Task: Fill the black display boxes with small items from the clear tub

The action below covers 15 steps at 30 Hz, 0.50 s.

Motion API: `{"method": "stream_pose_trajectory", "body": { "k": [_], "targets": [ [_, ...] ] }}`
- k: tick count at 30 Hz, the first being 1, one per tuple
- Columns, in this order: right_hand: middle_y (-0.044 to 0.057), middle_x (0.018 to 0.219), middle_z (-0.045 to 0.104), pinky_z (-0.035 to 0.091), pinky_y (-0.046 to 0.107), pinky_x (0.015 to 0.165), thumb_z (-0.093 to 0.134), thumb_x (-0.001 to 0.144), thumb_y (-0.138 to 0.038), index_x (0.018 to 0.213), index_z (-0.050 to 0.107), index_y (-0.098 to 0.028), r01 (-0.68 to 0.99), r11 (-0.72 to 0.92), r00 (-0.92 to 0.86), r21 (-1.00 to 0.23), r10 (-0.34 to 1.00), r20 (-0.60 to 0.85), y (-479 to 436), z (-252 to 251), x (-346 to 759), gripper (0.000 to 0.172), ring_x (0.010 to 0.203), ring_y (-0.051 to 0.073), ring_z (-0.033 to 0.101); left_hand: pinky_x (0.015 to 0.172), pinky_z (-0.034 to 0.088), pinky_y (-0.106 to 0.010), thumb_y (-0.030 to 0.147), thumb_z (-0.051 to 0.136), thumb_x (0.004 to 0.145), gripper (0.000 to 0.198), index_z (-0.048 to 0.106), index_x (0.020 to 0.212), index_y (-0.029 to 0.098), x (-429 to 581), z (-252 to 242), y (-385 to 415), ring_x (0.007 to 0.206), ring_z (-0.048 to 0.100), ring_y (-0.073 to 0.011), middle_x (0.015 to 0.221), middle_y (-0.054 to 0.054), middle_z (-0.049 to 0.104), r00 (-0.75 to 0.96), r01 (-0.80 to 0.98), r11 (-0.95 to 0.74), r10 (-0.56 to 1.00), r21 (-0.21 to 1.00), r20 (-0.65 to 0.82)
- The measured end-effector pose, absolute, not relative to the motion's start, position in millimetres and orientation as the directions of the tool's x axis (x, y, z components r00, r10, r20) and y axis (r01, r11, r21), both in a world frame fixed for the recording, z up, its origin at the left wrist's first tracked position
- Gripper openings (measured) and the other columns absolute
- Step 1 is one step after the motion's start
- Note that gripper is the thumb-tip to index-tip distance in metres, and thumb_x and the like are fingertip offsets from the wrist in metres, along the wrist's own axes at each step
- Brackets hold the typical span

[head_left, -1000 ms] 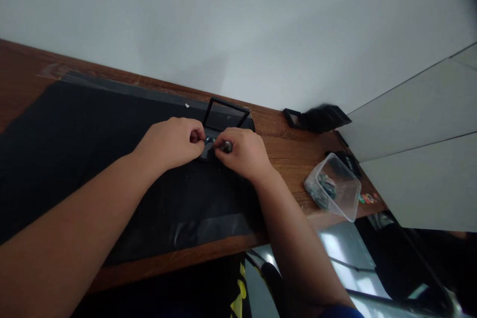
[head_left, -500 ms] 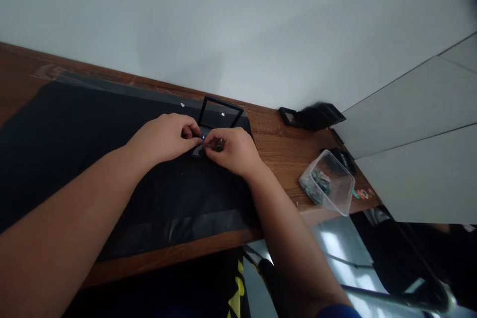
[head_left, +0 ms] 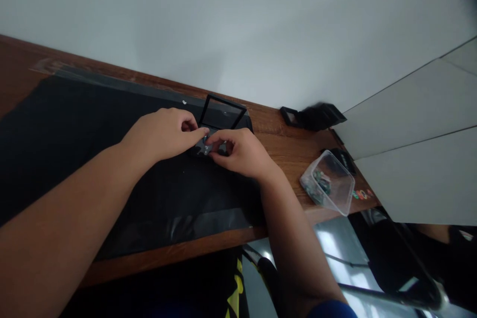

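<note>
My left hand and my right hand meet over a small dark flat case lying on a black mat. Both hands pinch at something small and shiny on the case, too tiny to name. The case's black framed lid stands open just behind the fingers. My left fingers are curled, thumb and forefinger pressed down. My right fingers are bent round the case's right end.
The mat covers a brown wooden table against a white wall. A clear plastic tub with small parts sits at the right, near black cases at the back. The table edge runs close below my arms.
My hands stay at the case; the fingers have shifted slightly, the right hand's now bent more openly. The view has moved a little.
</note>
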State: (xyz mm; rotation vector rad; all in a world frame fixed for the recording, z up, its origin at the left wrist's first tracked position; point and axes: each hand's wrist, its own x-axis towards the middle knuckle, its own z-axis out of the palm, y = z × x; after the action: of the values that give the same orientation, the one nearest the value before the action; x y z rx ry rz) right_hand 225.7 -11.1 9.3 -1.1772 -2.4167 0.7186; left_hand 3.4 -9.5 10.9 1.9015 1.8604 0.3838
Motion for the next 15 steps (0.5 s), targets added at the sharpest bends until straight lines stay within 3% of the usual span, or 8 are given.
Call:
{"method": "stream_pose_trajectory", "body": {
  "k": [5, 8, 10, 15],
  "targets": [
    [0.0, 0.089, 0.081, 0.043, 0.026, 0.073, 0.075, 0.09, -0.019, 0.109, 0.084, -0.021, 0.578, 0.513, -0.592, -0.635, 0.799, 0.107, -10, 8, 227, 0.021, 0.075, 0.012, 0.064, 0.075, 0.053, -0.041, 0.07, 0.062, 0.086, 0.048, 0.084, 0.102, 0.03, 2, 15, -11, 0.089, 0.075, -0.0343, 0.099, -0.008, 0.083, 0.075, 0.872, -0.017, 0.992, 0.489, -0.1],
    [0.0, 0.083, 0.078, 0.044, 0.026, 0.071, 0.077, 0.09, -0.025, 0.094, 0.081, -0.02, 0.57, 0.491, -0.585, -0.659, 0.805, 0.095, -9, 9, 230, 0.008, 0.072, 0.012, 0.062, 0.074, 0.051, -0.039, 0.065, 0.067, 0.085, 0.044, 0.085, 0.107, 0.032, 1, 12, -11, 0.086, 0.075, -0.0308, 0.098, -0.005, 0.082, 0.207, 0.867, -0.116, 0.968, 0.485, -0.14],
    [-0.001, 0.079, 0.076, 0.044, 0.026, 0.068, 0.08, 0.089, -0.031, 0.087, 0.078, -0.02, 0.559, 0.478, -0.563, -0.677, 0.818, 0.113, -9, 11, 234, 0.011, 0.068, 0.011, 0.059, 0.069, 0.047, -0.036, 0.064, 0.071, 0.083, 0.046, 0.085, 0.115, 0.034, 0, 9, -11, 0.077, 0.072, -0.0267, 0.095, -0.003, 0.082, 0.295, 0.852, -0.195, 0.946, 0.486, -0.137],
    [0.0, 0.073, 0.07, 0.041, 0.027, 0.059, 0.083, 0.088, -0.046, 0.081, 0.073, -0.022, 0.488, 0.487, -0.279, -0.724, 0.873, 0.399, -11, 27, 253, 0.027, 0.062, 0.011, 0.05, 0.066, 0.043, -0.034, 0.064, 0.072, 0.086, 0.049, 0.087, 0.124, 0.038, 2, 1, -11, 0.071, 0.069, -0.0236, 0.089, -0.003, 0.079, 0.409, 0.812, -0.305, 0.906, 0.498, -0.112]
  ]
}}
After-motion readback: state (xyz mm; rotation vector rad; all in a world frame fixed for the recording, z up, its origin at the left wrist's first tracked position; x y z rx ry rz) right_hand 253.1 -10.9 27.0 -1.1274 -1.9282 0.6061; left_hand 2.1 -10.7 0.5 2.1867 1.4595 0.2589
